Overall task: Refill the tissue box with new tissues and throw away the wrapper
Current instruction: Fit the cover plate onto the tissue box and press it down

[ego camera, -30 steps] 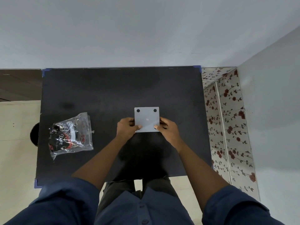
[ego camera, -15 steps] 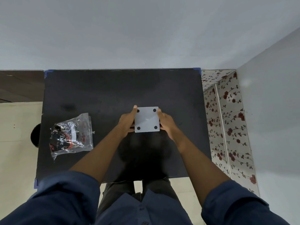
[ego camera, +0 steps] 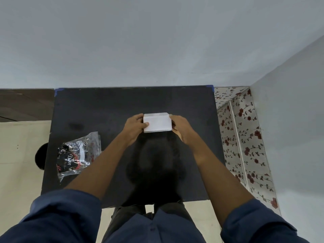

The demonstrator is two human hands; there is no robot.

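Black counter (ego camera: 105, 109) fills most of my view, pushed against a pale wall, with floral-papered panelling (ego camera: 245, 137) down its right side. Lots of bare surface; nothing blocks the working area.

Tissue box (ego camera: 157, 123), white, sits mid-counter toward the far edge, tipped so one broad plain face looks at me. My read: it's being turned over to find the opening or a removable panel, so this is the start of the refill, nothing loaded yet.

Left hand (ego camera: 134, 128) clamps the box's left end, thumb over the front face. Right hand (ego camera: 182, 128) clamps the right end. Both grips are closed on the box and share its weight evenly, which makes rotating it easy.

Tissue pack (ego camera: 77, 153), still in its clear printed wrapper, lies near the left edge, well apart from the box and untouched. A dark round object (ego camera: 39, 158) shows below that edge on the floor; possibly a bin, can't tell.
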